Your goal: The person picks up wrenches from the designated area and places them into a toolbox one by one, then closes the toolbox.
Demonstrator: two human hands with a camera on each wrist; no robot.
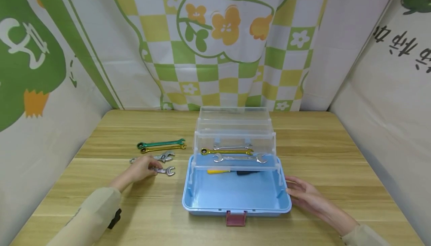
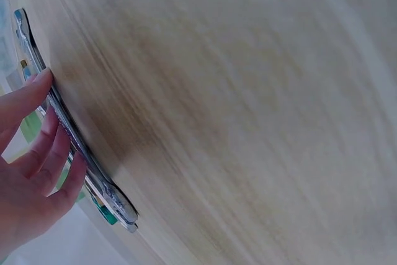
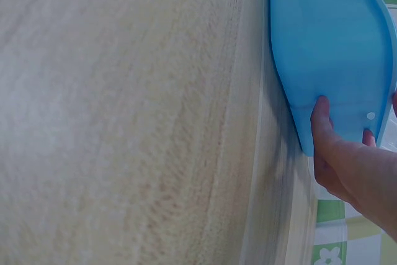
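My left hand pinches a silver wrench on the table, left of a blue toolbox. In the left wrist view, thumb and fingertips lie along the wrench's shaft. Just behind it lies an adjustable wrench, partly hidden by that hand. My right hand touches the toolbox's right side; its thumb lies against the blue wall in the right wrist view. Clear trays stand raised over the open box, with a yellow ratchet wrench and a silver open-end wrench in them.
Farther back lie a green ratchet wrench and a yellow one. Under the trays a yellow handle and a black handle show. A purplish latch hangs at the box's front. Patterned curtains enclose the table.
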